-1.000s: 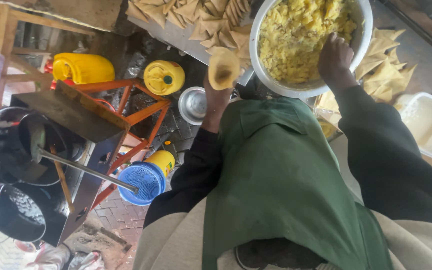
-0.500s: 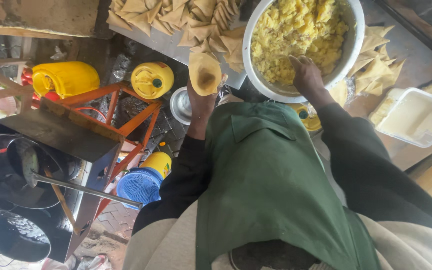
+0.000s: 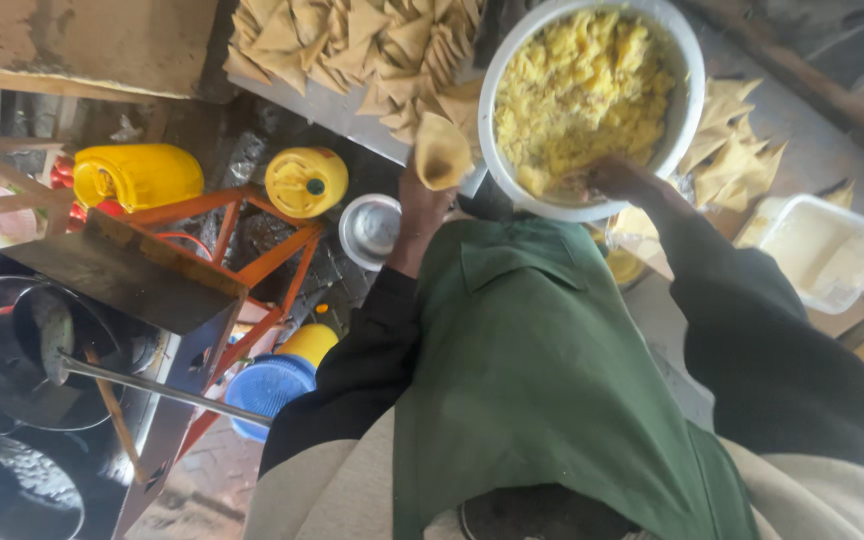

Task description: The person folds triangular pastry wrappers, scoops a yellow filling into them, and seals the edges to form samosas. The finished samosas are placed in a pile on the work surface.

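My left hand (image 3: 420, 198) holds up a pale pastry sheet folded into an open cone (image 3: 441, 150), just left of a large white bowl (image 3: 489, 120). The bowl is full of yellow mashed filling (image 3: 582, 85). My right hand (image 3: 620, 180) is inside the bowl at its near rim, fingers curled into the filling. A heap of folded triangular pastries (image 3: 352, 40) lies on the table beyond the cone. My green apron and dark sleeves fill the lower part of the view.
Flat pastry sheets (image 3: 737, 150) lie right of the bowl, beside a clear plastic tub (image 3: 822, 250). On the floor to the left stand two yellow jerrycans (image 3: 137, 175) (image 3: 305, 182), a metal cup (image 3: 372, 230), a blue basket (image 3: 267, 390), an orange stand (image 3: 252, 265) and a dark frying pan (image 3: 12, 360).
My right hand has drawn back from the bowl's middle to its near rim. My left hand still holds the cone in about the same place beside the bowl.
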